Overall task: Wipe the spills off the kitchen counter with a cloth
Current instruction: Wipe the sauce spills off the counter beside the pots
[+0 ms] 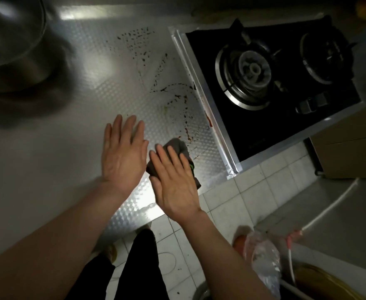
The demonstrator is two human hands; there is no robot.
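Cloth (177,148) under right hand (173,182), spills (169,92) beyond, stove (270,87) right.

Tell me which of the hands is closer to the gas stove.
Right. The right hand presses the cloth close beside the stove; the left hand is spread over the counter, farther to the left.

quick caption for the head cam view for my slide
Right hand presses a grey cloth onto the steel counter, left hand open beside it, dark spill streaks ahead by the gas hob.
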